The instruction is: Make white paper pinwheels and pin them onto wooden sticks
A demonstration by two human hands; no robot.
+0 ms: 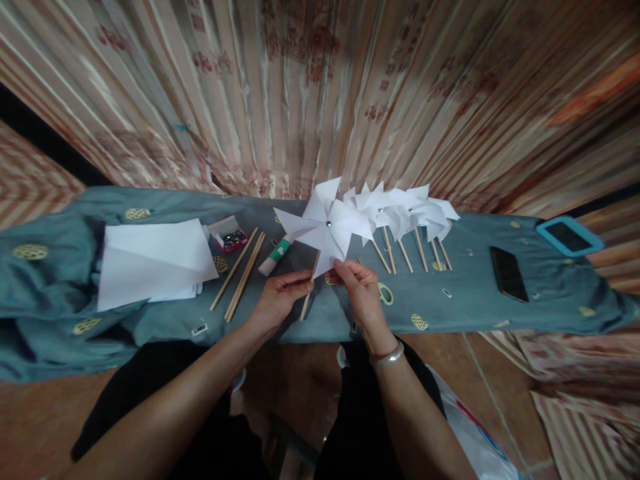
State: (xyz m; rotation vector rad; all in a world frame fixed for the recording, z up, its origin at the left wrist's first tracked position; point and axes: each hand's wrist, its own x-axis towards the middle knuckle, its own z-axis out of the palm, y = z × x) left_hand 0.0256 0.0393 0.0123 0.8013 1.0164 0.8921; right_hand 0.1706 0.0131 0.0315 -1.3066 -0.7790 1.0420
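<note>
A white paper pinwheel (345, 230) with a silver pin at its centre is held up in front of me, tilted on its wooden stick (306, 303). My left hand (283, 297) pinches that stick below the blades. At the tip of the lowest blade, my right hand (361, 287) grips the paper between thumb and fingers. Behind and to the right lie several finished-looking white pinwheels (413, 210) on sticks, overlapping each other. A glue stick (276, 256) with a green label rests just left of the held pinwheel.
On the left are stacked white paper sheets (155, 260), a small box of metal pins (231, 239) and loose wooden sticks (245, 280). Green-handled scissors (385, 293) lie partly hidden by my right hand. Farther right are a dark phone (509, 273) and a blue-framed device (570, 235).
</note>
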